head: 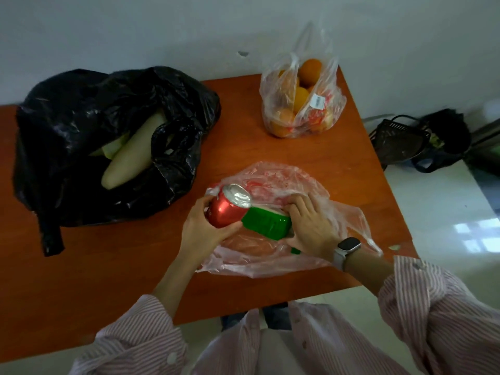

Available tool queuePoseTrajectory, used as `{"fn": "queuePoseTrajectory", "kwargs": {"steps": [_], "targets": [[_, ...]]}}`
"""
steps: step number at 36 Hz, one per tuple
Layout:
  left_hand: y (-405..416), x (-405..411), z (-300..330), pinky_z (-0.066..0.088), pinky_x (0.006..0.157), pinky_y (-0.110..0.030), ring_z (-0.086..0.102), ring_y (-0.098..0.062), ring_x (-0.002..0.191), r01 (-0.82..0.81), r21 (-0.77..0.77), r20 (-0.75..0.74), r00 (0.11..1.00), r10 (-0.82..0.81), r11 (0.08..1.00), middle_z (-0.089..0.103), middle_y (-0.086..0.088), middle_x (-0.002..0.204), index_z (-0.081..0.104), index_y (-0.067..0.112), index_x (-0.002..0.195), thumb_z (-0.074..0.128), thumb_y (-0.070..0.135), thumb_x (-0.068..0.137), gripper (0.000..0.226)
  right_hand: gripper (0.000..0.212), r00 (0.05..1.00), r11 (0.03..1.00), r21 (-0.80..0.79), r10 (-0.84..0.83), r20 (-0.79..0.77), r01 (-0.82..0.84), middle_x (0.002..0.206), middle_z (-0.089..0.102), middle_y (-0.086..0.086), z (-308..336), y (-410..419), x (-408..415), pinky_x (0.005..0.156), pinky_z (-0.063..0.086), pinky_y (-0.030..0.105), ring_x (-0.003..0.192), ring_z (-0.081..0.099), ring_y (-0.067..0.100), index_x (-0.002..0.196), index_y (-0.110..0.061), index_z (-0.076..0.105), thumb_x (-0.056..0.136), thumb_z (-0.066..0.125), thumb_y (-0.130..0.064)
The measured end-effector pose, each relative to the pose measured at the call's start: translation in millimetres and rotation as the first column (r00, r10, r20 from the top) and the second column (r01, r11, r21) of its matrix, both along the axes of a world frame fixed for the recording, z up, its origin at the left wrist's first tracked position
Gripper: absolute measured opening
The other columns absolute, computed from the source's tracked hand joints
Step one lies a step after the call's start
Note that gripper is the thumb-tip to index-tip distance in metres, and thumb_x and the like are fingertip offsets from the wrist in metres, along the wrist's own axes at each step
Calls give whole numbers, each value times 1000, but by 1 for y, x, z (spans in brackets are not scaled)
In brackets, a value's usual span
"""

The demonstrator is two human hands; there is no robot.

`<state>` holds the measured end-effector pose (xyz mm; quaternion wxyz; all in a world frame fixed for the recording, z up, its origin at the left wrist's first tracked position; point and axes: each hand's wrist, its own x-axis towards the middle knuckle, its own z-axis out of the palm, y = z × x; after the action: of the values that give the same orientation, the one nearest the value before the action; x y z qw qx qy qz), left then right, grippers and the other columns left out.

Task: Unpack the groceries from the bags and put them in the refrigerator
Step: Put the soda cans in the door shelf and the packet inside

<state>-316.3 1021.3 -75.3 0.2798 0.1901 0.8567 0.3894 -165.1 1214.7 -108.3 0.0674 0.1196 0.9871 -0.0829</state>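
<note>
Left hand [201,228] wraps a red soda can [228,205], tilted, top facing far-right, lifted just above the pink-tinted plastic bag [273,250]. Right hand [311,226] grips a green package [266,221] at its right end, fingers curled over the top, inside the bag mouth. Can touches package. Bag sits near the orange table's [81,280] near-right edge. Black bag [81,109] far left, orange bag [300,104] far right; bare tabletop between.

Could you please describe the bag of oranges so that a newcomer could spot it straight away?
On the orange-brown table, look to the far right corner by the wall. The clear plastic bag stands there, apart from both hands. Unlike the black bag and the flattened pinkish bag, it shows oranges inside.
</note>
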Motion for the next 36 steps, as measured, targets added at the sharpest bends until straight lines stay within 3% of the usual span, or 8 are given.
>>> {"fn": "queuePoseTrajectory", "kwargs": {"steps": [5,9,14,18,23,30,33,36], "targets": [[6,-7,-7,50,78,-26,59,-12,95,-100,31,110,989,96,994,56,6,111,43,24,129,81,39,66,75,74,986,981,171,61,158,-88,103,60,10,9,4,1,96,42,58,101,57,33,96,-9,66,51,71,-67],[15,-12,-11,52,82,-35,62,-17,94,-147,27,149,979,141,989,59,6,103,47,21,123,77,46,69,67,70,936,975,187,47,349,-119,130,44,10,16,5,-2,111,20,55,125,36,32,119,-8,55,72,63,-59],[20,-17,-9,46,75,-27,57,-14,83,-168,-12,117,979,168,986,54,5,99,45,16,125,71,45,76,63,50,949,981,154,68,306,-121,137,35,7,26,5,4,111,16,47,129,29,27,126,-12,46,86,53,-40],[20,-22,-9,47,75,-27,59,-16,86,-213,-17,120,970,213,977,55,4,101,45,15,125,70,46,76,64,37,989,971,195,130,63,-140,99,60,3,30,10,7,92,41,45,99,50,22,89,-16,65,59,78,-33],[16,-25,-9,52,86,-39,61,-21,95,-267,4,157,952,263,964,58,-1,111,43,16,128,74,46,72,71,12,971,982,-90,146,-187,-165,92,62,-3,42,19,12,87,27,35,100,43,16,84,-21,57,76,57,-28],[12,-21,5,52,87,-41,62,-22,98,-293,98,202,942,270,951,59,-2,110,46,16,127,72,40,76,62,15,969,897,-441,-129,-209,24,86,54,-18,94,18,-16,94,33,34,96,45,3,86,-21,65,87,56,-33],[10,-19,16,53,84,-42,64,-25,95,-375,185,376,881,287,908,61,-10,114,48,15,124,67,41,78,57,8,978,806,-582,-192,-83,109,84,61,-6,119,16,-32,77,49,35,82,58,17,85,-17,63,86,63,-25],[8,-19,29,51,87,-47,65,-31,97,-538,216,675,685,274,814,63,-16,116,48,11,126,68,48,66,73,10,982,768,-623,-187,4,149,80,63,0,135,17,-46,66,49,30,73,60,19,79,-20,58,87,62,-25]]}}
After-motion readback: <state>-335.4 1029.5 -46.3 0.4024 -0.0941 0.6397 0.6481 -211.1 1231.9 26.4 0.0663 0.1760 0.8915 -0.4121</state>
